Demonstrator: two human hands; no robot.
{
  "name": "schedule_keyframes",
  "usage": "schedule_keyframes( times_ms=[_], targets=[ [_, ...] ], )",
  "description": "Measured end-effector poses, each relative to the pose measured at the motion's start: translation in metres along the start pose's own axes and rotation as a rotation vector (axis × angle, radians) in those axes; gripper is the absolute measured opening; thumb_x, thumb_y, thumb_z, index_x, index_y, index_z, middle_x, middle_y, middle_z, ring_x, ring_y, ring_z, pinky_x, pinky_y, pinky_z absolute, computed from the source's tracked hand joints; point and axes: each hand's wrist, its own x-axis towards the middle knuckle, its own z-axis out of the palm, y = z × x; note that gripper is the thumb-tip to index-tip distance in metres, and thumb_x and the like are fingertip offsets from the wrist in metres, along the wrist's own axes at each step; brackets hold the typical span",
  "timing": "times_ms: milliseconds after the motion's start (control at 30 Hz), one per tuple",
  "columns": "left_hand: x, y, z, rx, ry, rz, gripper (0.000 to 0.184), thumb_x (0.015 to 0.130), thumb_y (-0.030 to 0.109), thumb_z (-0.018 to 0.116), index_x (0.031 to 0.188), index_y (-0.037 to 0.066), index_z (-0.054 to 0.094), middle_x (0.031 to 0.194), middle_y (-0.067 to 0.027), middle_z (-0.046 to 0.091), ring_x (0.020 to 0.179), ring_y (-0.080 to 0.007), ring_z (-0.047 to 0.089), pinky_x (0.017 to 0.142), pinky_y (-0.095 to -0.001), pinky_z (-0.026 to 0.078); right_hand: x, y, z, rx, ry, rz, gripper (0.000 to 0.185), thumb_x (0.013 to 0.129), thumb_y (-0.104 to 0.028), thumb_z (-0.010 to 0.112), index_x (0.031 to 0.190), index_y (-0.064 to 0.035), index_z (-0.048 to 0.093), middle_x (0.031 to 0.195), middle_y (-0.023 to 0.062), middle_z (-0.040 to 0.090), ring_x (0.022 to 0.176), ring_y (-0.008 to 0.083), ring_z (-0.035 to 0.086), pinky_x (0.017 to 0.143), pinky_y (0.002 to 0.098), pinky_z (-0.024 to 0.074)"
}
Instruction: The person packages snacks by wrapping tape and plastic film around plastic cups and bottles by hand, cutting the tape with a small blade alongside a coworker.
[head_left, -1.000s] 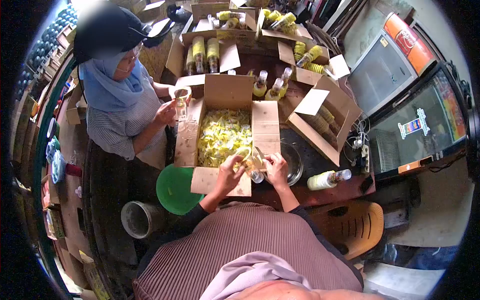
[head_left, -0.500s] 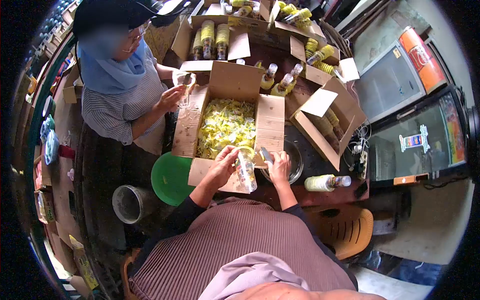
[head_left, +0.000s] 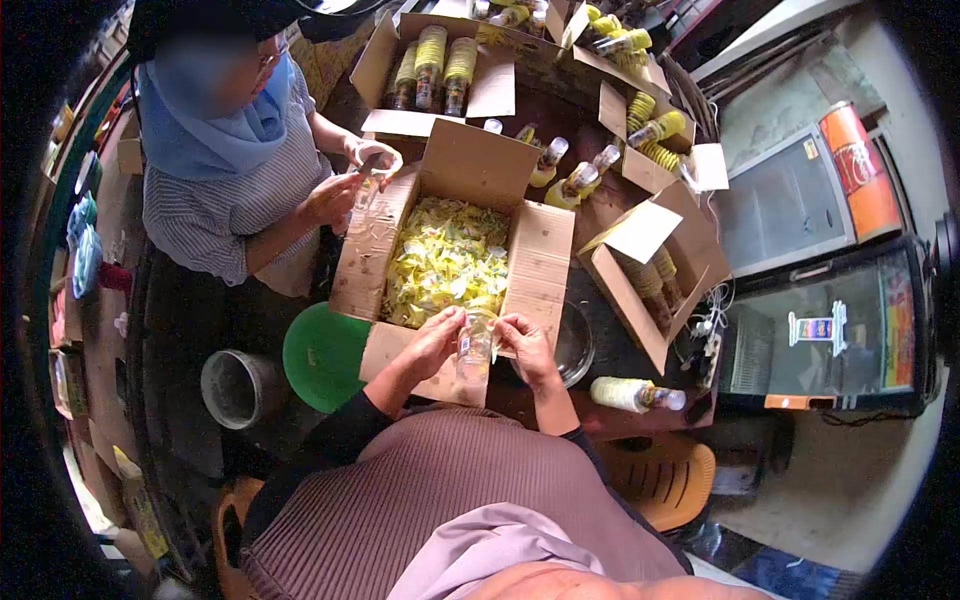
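Dark table under scrap-filled cardboard box, glass-fronted fridge at right

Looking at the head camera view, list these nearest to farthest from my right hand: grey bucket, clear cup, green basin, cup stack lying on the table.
From your right hand:
1. Clear cup, between your two hands.
2. Cup stack, lying to the right.
3. Green basin, left, beyond your left hand.
4. Grey bucket, left, past the basin.
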Motion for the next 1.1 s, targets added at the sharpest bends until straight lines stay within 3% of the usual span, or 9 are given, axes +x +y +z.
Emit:
schedule_keyframes(
  times_ms=[167, 333, 433, 500, 633, 700, 900, 933, 1100],
  targets=[
    [0.008, 0.006, -0.018, 0.157, -0.041, -0.103, 0.015, 0.096, 0.023, 0.052, 0.101, 0.008, 0.056, 0.088, 0.0005, 0.059, 0.079, -0.0111, 0.058, 0.078, -0.0292, 0.049, 0.007, -0.008, -0.01, -0.127, -0.035, 0.034, 0.014, 0.091, -0.016, 0.062, 0.093, -0.003, 0.068, 0.08, -0.0022, 0.064, 0.069, 0.004, 0.054, 0.062, 0.0194, 0.0427],
    [0.011, 0.02, -0.01, 0.221, -0.089, -0.157, 0.018, 0.094, 0.024, 0.056, 0.101, 0.008, 0.057, 0.087, 0.0009, 0.059, 0.079, -0.0084, 0.06, 0.073, -0.0256, 0.05, 0.014, -0.02, -0.009, -0.273, -0.021, 0.01, 0.016, 0.093, -0.016, 0.059, 0.093, -0.0017, 0.068, 0.082, -0.0024, 0.064, 0.074, 0.004, 0.055, 0.066, 0.0201, 0.0442],
    [0.012, 0.022, -0.011, 0.197, -0.058, -0.115, 0.018, 0.094, 0.024, 0.057, 0.102, 0.008, 0.057, 0.087, 0.0014, 0.058, 0.076, -0.0083, 0.059, 0.073, -0.0262, 0.05, 0.018, -0.018, -0.024, -0.266, 0.053, -0.03, 0.017, 0.09, -0.016, 0.062, 0.093, -0.0004, 0.068, 0.084, 0.0031, 0.066, 0.074, 0.0096, 0.059, 0.068, 0.0237, 0.0463],
    [0.012, 0.023, -0.013, 0.203, -0.053, -0.102, 0.013, 0.095, 0.023, 0.056, 0.098, 0.01, 0.055, 0.085, 0.0021, 0.057, 0.079, -0.0096, 0.06, 0.076, -0.0282, 0.051, 0.014, -0.022, -0.036, -0.873, 0.275, -0.309, 0.021, 0.085, -0.019, 0.065, 0.094, -0.0003, 0.067, 0.085, 0.011, 0.066, 0.074, 0.0201, 0.063, 0.07, 0.0283, 0.0483],
    [0.015, 0.017, -0.022, 0.124, -0.085, -0.034, 0.01, 0.094, 0.021, 0.056, 0.095, 0.01, 0.055, 0.085, 0.001, 0.058, 0.08, -0.0113, 0.06, 0.078, -0.031, 0.051, -0.004, -0.005, -0.055, -1.245, 0.362, -0.223, 0.02, 0.077, -0.02, 0.07, 0.086, -0.0032, 0.065, 0.087, 0.0141, 0.061, 0.084, 0.0308, 0.059, 0.076, 0.0389, 0.0479],
    [0.016, 0.012, -0.024, 0.063, -0.002, -0.043, 0.01, 0.094, 0.02, 0.057, 0.095, 0.01, 0.054, 0.085, 0.0006, 0.058, 0.08, -0.0116, 0.06, 0.078, -0.0297, 0.051, -0.014, 0.006, -0.055, -1.32, 0.406, -0.22, 0.027, 0.071, -0.022, 0.076, 0.084, -0.0037, 0.063, 0.087, 0.0131, 0.059, 0.086, 0.0304, 0.058, 0.076, 0.0414, 0.0469],
    [0.016, 0.007, 0.005, 0.268, 0.043, 0.045, 0.017, 0.092, 0.018, 0.06, 0.103, 0.006, 0.056, 0.087, 0.0005, 0.058, 0.079, -0.0103, 0.058, 0.075, -0.0249, 0.049, -0.016, 0.03, -0.061, -1.186, 0.449, -0.222, 0.026, 0.068, -0.015, 0.078, 0.084, -0.0038, 0.061, 0.082, 0.0114, 0.061, 0.079, 0.0294, 0.061, 0.071, 0.041, 0.0483],
    [0.012, 0.011, 0.013, 0.323, 0.006, 0.034, 0.024, 0.093, 0.024, 0.059, 0.107, 0.004, 0.06, 0.085, 0.0011, 0.059, 0.08, -0.0079, 0.056, 0.078, -0.0241, 0.048, -0.016, 0.032, -0.062, -1.181, 0.456, -0.228, 0.026, 0.068, -0.015, 0.078, 0.084, -0.0038, 0.061, 0.082, 0.0114, 0.061, 0.079, 0.0294, 0.061, 0.071, 0.041, 0.0483],
    [0.012, 0.013, 0.023, 0.557, -0.072, 0.22, 0.024, 0.093, 0.021, 0.059, 0.101, -0.001, 0.064, 0.09, -0.0042, 0.065, 0.084, -0.0112, 0.058, 0.078, -0.024, 0.046, -0.012, 0.04, -0.07, -1.03, 0.459, -0.176, 0.021, 0.069, -0.012, 0.076, 0.083, -0.0047, 0.063, 0.08, 0.013, 0.062, 0.073, 0.0281, 0.062, 0.067, 0.0392, 0.0488]
  ],
)
